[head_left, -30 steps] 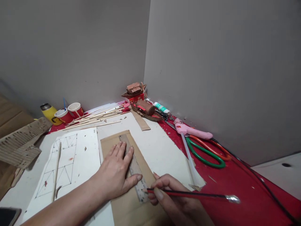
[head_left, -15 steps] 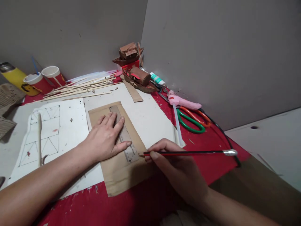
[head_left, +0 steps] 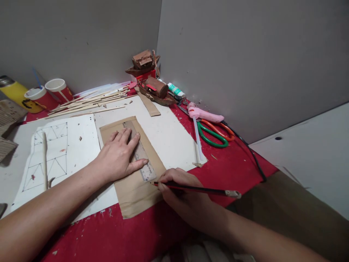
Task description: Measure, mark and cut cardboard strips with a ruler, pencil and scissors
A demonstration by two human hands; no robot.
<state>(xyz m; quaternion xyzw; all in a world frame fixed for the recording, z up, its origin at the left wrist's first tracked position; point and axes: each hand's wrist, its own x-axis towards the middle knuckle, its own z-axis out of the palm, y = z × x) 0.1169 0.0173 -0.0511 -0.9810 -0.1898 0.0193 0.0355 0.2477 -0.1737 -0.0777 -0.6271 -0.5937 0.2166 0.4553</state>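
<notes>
On the thin, bendable cardboard sheet [head_left: 136, 198], the left hand [head_left: 120, 158] lies flat, fingers spread, pinning the light, slippery ruler [head_left: 146, 170] mid-length, while the right hand [head_left: 182, 200] pinches a stiff pencil [head_left: 201, 189] near its tip, which seemingly touches the sheet.

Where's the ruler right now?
Head view, left of centre: the ruler lies on the brown cardboard, pressed flat under the left hand. The pencil in the right hand has its tip just off the ruler's near end.
</notes>
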